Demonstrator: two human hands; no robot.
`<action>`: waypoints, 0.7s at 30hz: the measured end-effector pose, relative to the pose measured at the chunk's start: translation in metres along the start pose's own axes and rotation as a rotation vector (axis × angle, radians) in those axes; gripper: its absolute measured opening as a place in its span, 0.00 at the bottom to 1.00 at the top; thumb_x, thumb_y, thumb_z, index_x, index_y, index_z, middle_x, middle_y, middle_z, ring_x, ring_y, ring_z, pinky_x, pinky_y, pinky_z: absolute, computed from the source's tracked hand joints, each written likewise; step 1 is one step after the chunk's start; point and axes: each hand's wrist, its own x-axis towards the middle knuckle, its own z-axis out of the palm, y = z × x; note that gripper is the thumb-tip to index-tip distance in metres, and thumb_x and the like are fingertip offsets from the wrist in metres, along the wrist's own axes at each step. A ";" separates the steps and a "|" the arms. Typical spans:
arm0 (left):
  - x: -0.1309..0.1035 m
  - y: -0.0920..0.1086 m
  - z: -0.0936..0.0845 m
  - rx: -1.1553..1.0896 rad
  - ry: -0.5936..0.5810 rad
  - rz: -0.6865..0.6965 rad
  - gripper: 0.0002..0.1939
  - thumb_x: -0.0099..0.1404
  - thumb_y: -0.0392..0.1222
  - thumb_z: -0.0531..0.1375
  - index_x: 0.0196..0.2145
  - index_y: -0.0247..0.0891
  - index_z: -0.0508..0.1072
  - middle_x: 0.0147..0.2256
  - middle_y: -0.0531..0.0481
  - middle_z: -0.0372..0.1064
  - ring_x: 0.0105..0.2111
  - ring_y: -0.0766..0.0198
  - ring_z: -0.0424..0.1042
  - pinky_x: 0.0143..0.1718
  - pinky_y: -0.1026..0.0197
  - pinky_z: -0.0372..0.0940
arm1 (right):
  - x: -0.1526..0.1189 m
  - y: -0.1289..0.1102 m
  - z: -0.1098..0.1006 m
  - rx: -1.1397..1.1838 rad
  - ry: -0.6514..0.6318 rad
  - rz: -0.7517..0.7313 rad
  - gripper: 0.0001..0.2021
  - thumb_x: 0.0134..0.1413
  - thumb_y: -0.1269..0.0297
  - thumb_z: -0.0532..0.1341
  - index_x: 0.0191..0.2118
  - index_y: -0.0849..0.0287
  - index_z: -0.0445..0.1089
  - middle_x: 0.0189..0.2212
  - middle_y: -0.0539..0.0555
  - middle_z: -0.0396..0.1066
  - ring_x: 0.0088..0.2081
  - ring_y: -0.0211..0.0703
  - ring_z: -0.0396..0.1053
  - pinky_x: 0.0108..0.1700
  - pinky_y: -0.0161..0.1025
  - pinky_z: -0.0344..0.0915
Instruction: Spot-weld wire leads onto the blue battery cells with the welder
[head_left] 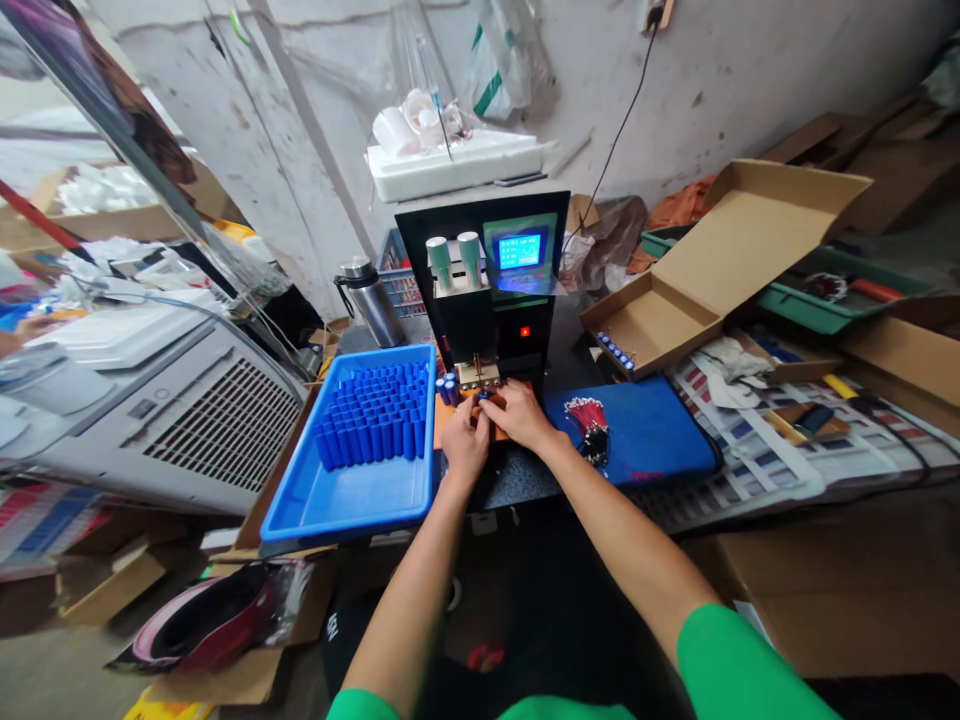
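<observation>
My left hand (466, 436) and my right hand (520, 414) meet under the head of a black spot welder (463, 325). Their fingers are closed around a small blue battery cell (484, 397), mostly covered by the fingertips. Just above the fingers come the welder's electrodes (478, 372). Left of them, a few blue cells (448, 388) stand upright on an orange surface. A blue tray (360, 500) beside my left hand holds many upright blue cells. To the right, a bundle of red and black wires (589, 425) lies on a blue case (660, 440).
The welder has a lit screen (520, 252) and a white foam slab (457, 165) on top. A steel flask (373, 303) stands behind the tray. At right is an open cardboard box (652, 310) with a row of cells at its edge. A grey air cooler (165, 400) stands at left.
</observation>
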 end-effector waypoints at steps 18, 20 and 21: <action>0.001 -0.001 0.002 -0.023 0.030 0.029 0.16 0.69 0.42 0.56 0.51 0.37 0.75 0.43 0.44 0.78 0.38 0.58 0.77 0.40 0.60 0.67 | 0.001 -0.002 -0.002 0.034 -0.015 0.046 0.05 0.62 0.68 0.62 0.42 0.58 0.75 0.41 0.57 0.76 0.45 0.49 0.71 0.50 0.42 0.66; 0.001 -0.001 0.002 -0.024 0.034 0.031 0.16 0.69 0.42 0.56 0.51 0.38 0.75 0.43 0.44 0.78 0.38 0.58 0.76 0.40 0.60 0.67 | 0.001 -0.002 -0.002 0.028 -0.015 0.048 0.05 0.62 0.68 0.61 0.42 0.58 0.75 0.40 0.57 0.76 0.45 0.49 0.71 0.50 0.42 0.66; 0.001 -0.002 0.002 -0.024 0.036 0.033 0.16 0.69 0.42 0.56 0.51 0.38 0.75 0.43 0.44 0.77 0.38 0.58 0.76 0.39 0.60 0.67 | 0.001 -0.002 -0.001 0.024 -0.014 0.049 0.05 0.62 0.67 0.61 0.41 0.59 0.75 0.40 0.57 0.76 0.45 0.49 0.71 0.50 0.42 0.66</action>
